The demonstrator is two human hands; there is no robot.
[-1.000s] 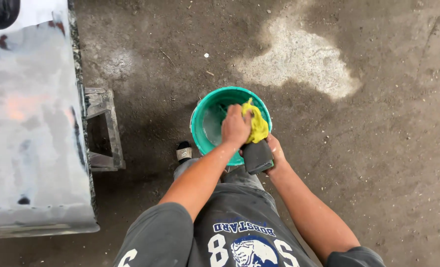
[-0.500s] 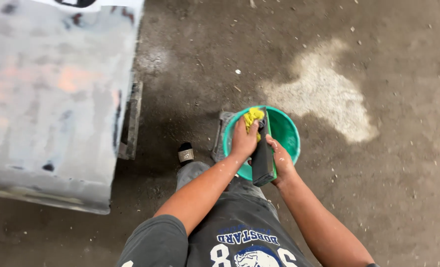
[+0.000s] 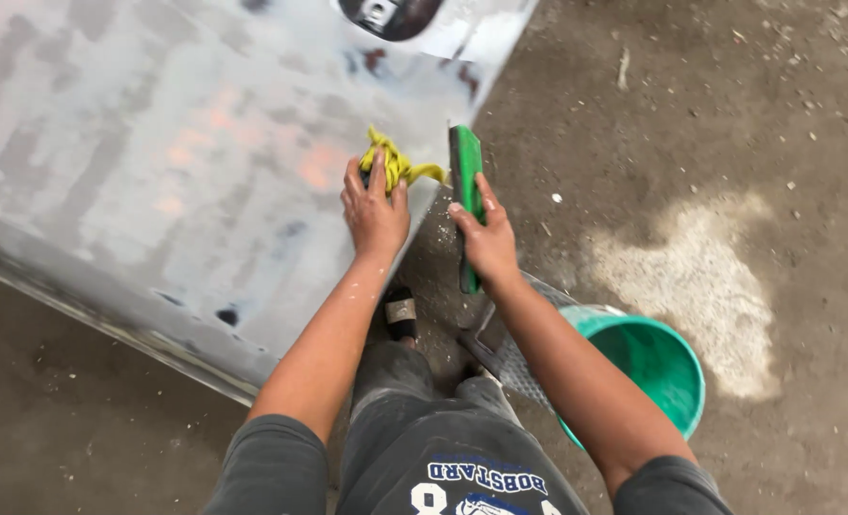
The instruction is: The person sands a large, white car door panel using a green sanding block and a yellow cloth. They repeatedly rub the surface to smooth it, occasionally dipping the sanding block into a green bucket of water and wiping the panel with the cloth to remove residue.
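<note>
Worker's clothing, seen from above

Dark grey short sleeves (image 3: 271, 467), bare forearms; shirt front printed white and blue; grey trousers (image 3: 400, 377); dark sandal (image 3: 401, 313), possibly strapped.

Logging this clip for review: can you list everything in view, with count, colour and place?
Metal panel: one, grey, bare and patchy, upper left, raised off the floor.
Cloth: one, yellow, on the panel's right edge under the left hand.
Flat block: one, green, long, beside the panel edge in the right hand.
Bucket: one, green, on the floor at lower right.
Floor: concrete, dark, with a pale patch right of centre.
Sandal: one, black, below the panel edge.
Left hand: pressing the cloth.
Right hand: gripping the block.
</note>
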